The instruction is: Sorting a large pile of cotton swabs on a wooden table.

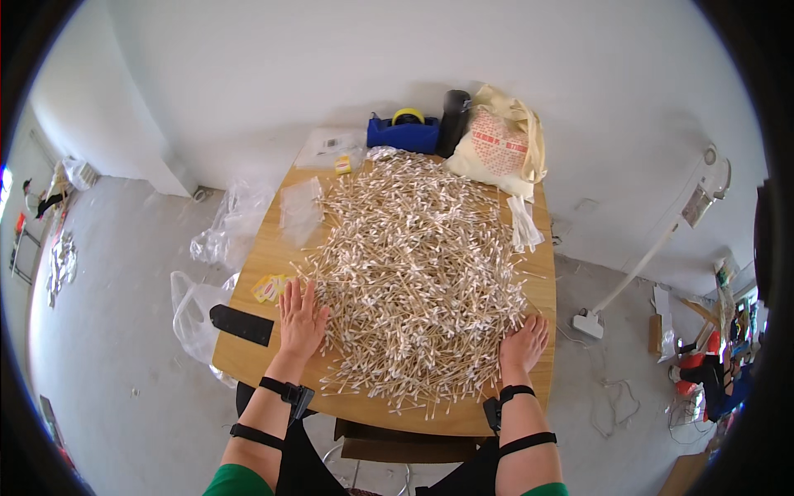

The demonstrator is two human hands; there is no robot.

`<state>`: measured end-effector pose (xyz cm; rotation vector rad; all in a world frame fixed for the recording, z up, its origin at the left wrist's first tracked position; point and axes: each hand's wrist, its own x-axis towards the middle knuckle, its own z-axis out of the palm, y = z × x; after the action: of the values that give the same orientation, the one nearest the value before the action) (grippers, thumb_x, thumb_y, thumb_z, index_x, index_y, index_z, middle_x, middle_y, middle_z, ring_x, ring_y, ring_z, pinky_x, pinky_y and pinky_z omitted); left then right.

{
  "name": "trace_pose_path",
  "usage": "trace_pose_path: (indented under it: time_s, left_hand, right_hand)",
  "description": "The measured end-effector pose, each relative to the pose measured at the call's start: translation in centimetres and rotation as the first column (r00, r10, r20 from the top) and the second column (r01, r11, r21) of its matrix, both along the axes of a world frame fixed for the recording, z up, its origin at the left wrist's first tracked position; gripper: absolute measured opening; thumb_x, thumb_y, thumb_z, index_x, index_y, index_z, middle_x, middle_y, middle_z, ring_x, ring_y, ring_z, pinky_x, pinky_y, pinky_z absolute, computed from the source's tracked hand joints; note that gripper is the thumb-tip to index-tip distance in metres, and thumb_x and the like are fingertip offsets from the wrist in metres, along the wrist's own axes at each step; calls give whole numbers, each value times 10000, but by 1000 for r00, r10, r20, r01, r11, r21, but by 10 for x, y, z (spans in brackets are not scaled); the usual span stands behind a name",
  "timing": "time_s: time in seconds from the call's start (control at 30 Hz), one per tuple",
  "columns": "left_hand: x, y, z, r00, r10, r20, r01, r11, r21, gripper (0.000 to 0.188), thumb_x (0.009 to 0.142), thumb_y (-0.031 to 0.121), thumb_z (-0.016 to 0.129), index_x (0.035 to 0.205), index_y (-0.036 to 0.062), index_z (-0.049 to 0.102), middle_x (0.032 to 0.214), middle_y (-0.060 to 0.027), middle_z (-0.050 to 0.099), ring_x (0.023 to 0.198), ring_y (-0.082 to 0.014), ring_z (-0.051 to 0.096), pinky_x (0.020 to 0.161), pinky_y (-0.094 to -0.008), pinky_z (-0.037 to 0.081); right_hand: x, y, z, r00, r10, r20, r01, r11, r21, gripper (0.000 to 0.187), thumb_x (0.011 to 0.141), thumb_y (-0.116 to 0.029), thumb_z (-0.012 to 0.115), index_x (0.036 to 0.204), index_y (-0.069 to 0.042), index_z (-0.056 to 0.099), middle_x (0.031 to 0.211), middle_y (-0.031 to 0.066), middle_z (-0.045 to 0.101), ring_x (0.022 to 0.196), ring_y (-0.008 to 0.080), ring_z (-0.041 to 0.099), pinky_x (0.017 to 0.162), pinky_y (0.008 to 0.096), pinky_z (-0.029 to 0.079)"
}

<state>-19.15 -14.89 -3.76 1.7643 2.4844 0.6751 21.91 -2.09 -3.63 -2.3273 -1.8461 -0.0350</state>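
A broad heap of cotton swabs (422, 273), with thin wooden-coloured sticks and white tips, covers most of the wooden table (385, 413). At the heap's left edge lies my left hand (302, 322), its fingers stretched out and apart, holding nothing. My right hand (523, 344) rests against the heap's lower right edge. Its fingers are loosely bent and side by side, and I see nothing held in them. Beside my left hand are a black flat strip (241, 325) and some yellow printed packets (270, 288).
Along the table's far edge stand a blue tape dispenser (403, 135), a black bottle (453, 124) and a cream cloth bag (496, 149). Clear plastic bags (301, 211) lie at the left. White gloves or cloth (523, 223) sit at the right edge. A white stick vacuum (637, 264) leans nearby.
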Motion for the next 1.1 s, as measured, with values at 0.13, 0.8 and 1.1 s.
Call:
trace_pose_path:
  time_s: [0.13, 0.8, 1.1]
  left_hand:
    - [29, 22, -2, 995, -57, 80, 61, 997, -54, 635, 957, 384, 526, 1478, 71, 340, 1509, -256, 303, 1417, -421, 245, 1170, -512, 169]
    - [10, 3, -7, 997, 70, -6, -68, 984, 162, 510, 928, 213, 569, 1372, 6, 428, 1452, -255, 388, 1381, -413, 318, 1142, -503, 257]
    - [38, 0, -20, 984, 175, 38, -174, 984, -35, 505, 991, 305, 453, 1407, 21, 412, 1491, -170, 382, 1396, -318, 334, 1159, -460, 243]
  right_hand:
    - [1, 0, 5, 1000, 3, -14, -3, 1000, 0, 566, 860, -228, 633, 1347, -12, 445, 1465, 154, 396, 1422, 324, 285, 1183, 454, 197]
    - [-5, -1, 16, 997, -19, -80, 15, 999, -52, 580, 858, -225, 623, 1363, -8, 440, 1502, 147, 351, 1439, 319, 245, 1192, 448, 165]
    - [15, -2, 1, 987, 7, -161, 3, 998, 62, 541, 841, -198, 626, 1321, -8, 464, 1445, 147, 434, 1402, 312, 310, 1175, 443, 213]
